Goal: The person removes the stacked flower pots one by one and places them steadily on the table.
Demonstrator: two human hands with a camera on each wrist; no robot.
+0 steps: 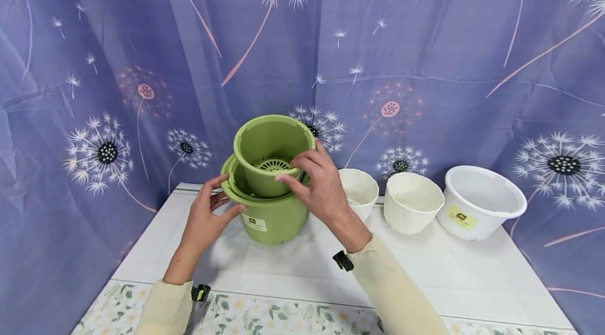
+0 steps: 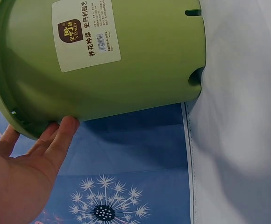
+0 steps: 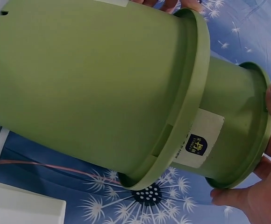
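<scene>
A large green flowerpot [image 1: 283,222] stands upright on the table, a pale label on its front. Inside its mouth sits a smaller green flowerpot [image 1: 264,184], slightly tilted and rising well above the larger rim. My right hand [image 1: 326,188] pinches the small pot's rim at the right, thumb on the near side. At the left, my left hand [image 1: 203,222] grips the big pot's rim, thumb in front. Slots show in the small pot's floor [image 1: 274,165]. The right wrist view shows a label [image 3: 199,138] on the small pot, partly covered by the larger rim.
To the right stand two white fluted pots, one [image 1: 358,188] partly behind my right hand and another [image 1: 411,203] beside it. A wider white pot [image 1: 482,203] with a yellow label is farthest right. A blue dandelion-print curtain [image 1: 359,62] hangs behind the white table [image 1: 302,272].
</scene>
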